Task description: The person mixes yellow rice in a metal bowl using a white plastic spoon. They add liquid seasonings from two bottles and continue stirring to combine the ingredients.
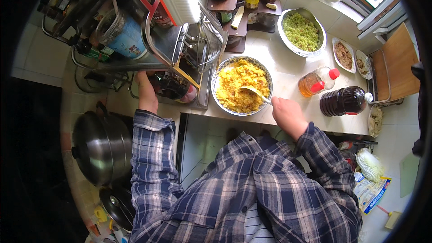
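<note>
Spoon (pixel 254 92) is pinched in your right hand (pixel 288 116), its tip in the bowl of yellow rice (pixel 242 85) at frame centre. Your left hand (pixel 146 92) is closed around a dark bottle (pixel 172 87) just left of the bowl.

Left arm stretched forward and to left, plaid sleeve down to wrist; left hand (pixel 147 93) extended flat, fingers pointing away (tips hidden, grip unclear). Right arm bent, reaching forward; right hand (pixel 288 114) curled in closed fist, knuckles up, wrist straight.
</note>
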A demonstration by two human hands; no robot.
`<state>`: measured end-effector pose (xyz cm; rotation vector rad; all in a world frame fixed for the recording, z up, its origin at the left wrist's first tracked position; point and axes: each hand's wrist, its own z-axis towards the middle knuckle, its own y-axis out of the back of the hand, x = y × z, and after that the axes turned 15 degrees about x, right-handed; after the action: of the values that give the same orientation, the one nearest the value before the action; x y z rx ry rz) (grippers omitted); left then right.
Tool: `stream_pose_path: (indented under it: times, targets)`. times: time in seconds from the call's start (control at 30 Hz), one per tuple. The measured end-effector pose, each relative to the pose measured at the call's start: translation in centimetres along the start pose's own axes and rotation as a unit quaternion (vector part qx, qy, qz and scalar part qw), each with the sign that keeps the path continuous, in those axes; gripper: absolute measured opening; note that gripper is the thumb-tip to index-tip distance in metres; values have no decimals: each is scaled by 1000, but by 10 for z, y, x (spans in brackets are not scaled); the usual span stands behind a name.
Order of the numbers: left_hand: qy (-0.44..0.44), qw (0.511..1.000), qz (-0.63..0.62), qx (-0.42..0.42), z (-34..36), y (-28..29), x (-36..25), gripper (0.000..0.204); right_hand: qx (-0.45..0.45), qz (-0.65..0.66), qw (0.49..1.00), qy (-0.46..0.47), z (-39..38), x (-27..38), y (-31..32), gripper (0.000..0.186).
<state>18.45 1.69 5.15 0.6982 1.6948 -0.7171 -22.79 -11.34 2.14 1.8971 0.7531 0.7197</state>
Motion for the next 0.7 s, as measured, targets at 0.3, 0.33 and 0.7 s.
stream_pose_path:
  times: [0.3, 0.33, 0.7]
  targets:
    - [-57, 992, 91, -61, -41, 1, 21, 52, -109, -28, 992, 51, -3, -9, 24, 23]
    - [-80, 986, 123, -81, -52, 4, 29, 48, -132, -26, 989, 55, -12, -11, 31, 25]
    - [-80, 953, 281, 86, -106, -56, 142, 36, -85, -101, 987, 89, -17, 3, -6, 31]
